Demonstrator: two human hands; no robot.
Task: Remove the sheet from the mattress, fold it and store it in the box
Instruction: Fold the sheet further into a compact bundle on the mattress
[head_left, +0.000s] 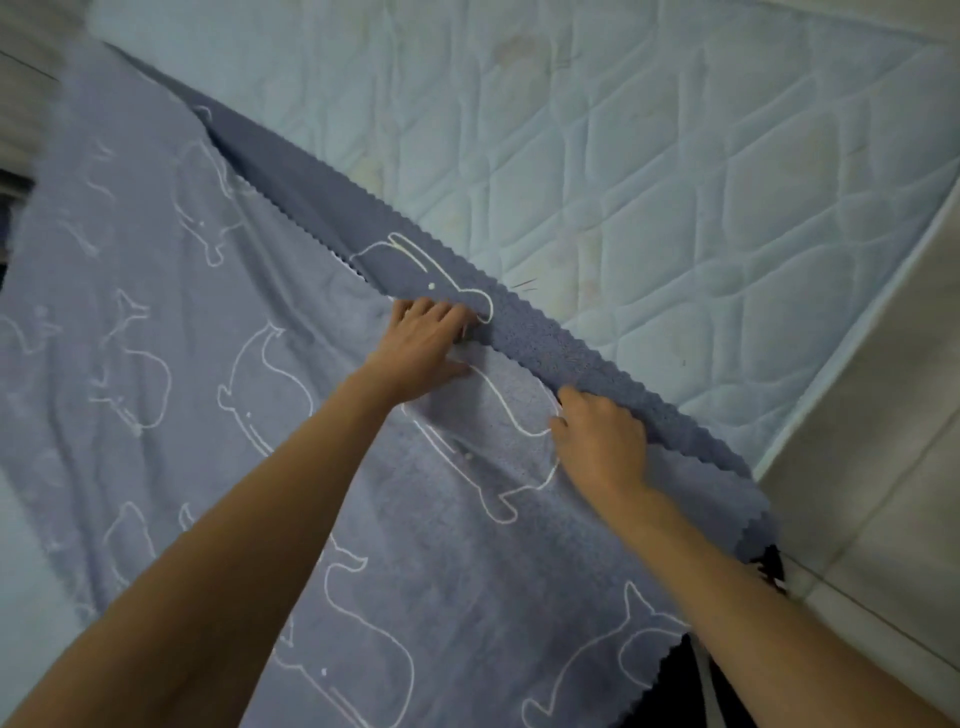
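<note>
1. Finds the whale-print sheet (156, 364) partly off the quilted mattress (675, 182): spread over the near and left part, with the far right padding laid bare
2. Shows the scalloped hem (519, 332) turned back on itself in a darker diagonal band, probably as a first lift of the edge for drawing the cloth toward the near side
3. Curls the fingers of the left hand (423, 348) into the crease of that band, with the thumb splayed flat on the cloth below; grips the fold, seemingly to hold both layers in line
4. Tucks the fingers of the right hand (597, 439) under the same band, closer to the mattress corner, closing on the fabric; sits apart from the left hand, likely to keep the stretch between them straight and taut
5. Reads as the stripping step, with folding barely begun and a gather toward the body likely to follow
6. Offers no sight of the box; storing not yet done
</note>
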